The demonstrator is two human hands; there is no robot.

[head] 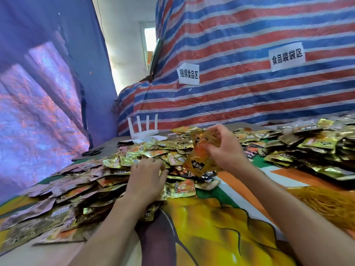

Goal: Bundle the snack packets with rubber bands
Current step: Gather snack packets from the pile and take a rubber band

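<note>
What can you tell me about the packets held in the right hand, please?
The held packets are a small fanned stack of shiny gold-and-orange foil sachets with a black label patch. The right hand grips them from the right, raised and tilted above the loose packet pile. No rubber band shows on them.

Glossy foil snack packets (pixel 134 152) lie on smooth printed cloth (pixel 211 217); woven striped tarpaulin (pixel 249 93) behind.

The snack packets (pixel 134 151) are gold and orange. The tarp (pixel 249 96) bears red, blue and white stripes. The router (pixel 145 134) is white, the tablecloth (pixel 211 217) yellow, orange and green.
</note>
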